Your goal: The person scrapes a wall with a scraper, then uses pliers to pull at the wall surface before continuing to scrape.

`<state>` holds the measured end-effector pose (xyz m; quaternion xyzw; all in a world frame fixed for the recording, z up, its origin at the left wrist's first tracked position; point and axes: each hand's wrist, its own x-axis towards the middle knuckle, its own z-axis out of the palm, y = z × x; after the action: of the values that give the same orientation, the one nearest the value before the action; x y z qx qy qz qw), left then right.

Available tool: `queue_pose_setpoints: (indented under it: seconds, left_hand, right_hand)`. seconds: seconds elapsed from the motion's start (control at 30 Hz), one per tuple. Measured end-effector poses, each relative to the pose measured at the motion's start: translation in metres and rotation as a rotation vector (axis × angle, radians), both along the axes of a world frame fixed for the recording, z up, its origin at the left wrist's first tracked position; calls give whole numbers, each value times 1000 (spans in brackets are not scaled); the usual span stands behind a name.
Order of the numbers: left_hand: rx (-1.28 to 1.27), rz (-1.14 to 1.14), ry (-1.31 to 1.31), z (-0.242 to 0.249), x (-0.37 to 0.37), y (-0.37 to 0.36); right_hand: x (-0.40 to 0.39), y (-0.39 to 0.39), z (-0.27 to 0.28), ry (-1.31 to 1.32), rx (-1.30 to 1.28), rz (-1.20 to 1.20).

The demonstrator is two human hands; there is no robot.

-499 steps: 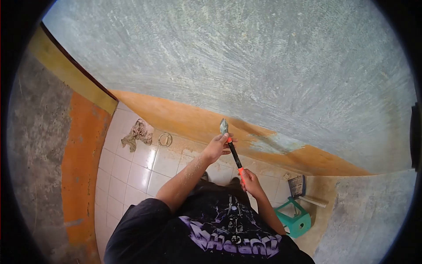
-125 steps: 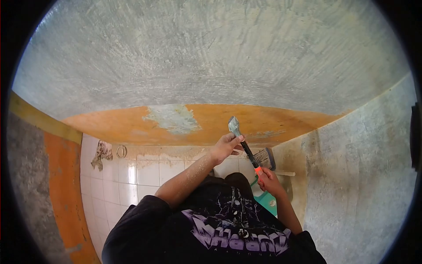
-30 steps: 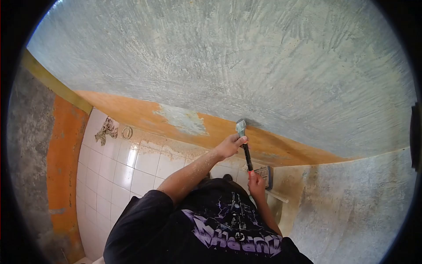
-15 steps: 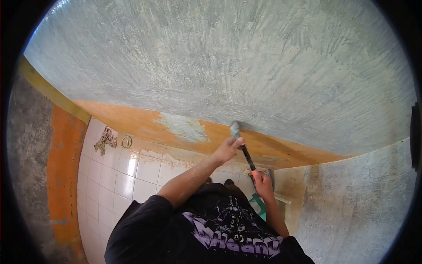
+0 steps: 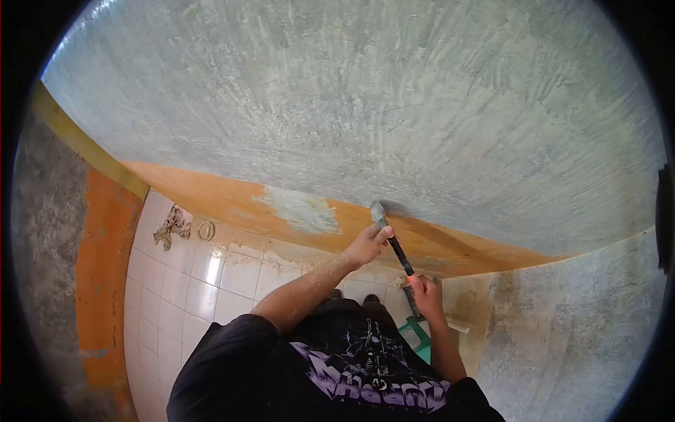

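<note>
A long-handled scraper (image 5: 399, 254) with a black shaft and an orange section slants down from the wall. Its grey, dusty head (image 5: 378, 212) is at the lower edge of the grey wall area (image 5: 351, 119), beside the orange band (image 5: 450, 243); firm contact is hard to judge. My left hand (image 5: 369, 244) is closed around the shaft just below the head. Lower down, my right hand (image 5: 427, 295) grips the handle near the orange section. The handle's far end is partly hidden by that hand.
White floor tiles (image 5: 239, 276) lie below, with debris along the wall's foot. A crumpled cloth (image 5: 173, 226) and a ring-shaped coil (image 5: 205, 230) are at the left. Near my right forearm stands a green plastic object (image 5: 416, 337). Another wall (image 5: 562, 323) closes off the right.
The view has shifted slightly, so the wall and floor appear a little lower and further right. Both hands keep their grip, and the scraper's head has moved only slightly against the wall.
</note>
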<state>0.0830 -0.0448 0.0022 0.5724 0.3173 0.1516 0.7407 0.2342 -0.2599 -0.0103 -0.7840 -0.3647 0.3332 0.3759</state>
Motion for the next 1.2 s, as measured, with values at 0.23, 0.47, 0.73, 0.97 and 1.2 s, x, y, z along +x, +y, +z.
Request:
queue_pose_setpoints:
  seconds: [0.23, 0.47, 0.73, 0.97, 1.2]
  left_hand:
    - [30, -107, -10, -1, 28, -13]
    - [19, -47, -22, -5, 12, -7]
    - [-20, -34, -29, -1, 3, -4]
    - [16, -43, 1, 0, 12, -7]
    - [-4, -16, 16, 2, -10, 5]
  right_hand:
    - [14, -24, 7, 24, -13, -73]
    - [4, -7, 12, -141, 51, -19]
    - [14, -1, 7, -219, 21, 33]
    - [14, -12, 2, -119, -26, -34]
    - [-6, 5, -4, -123, 13, -14]
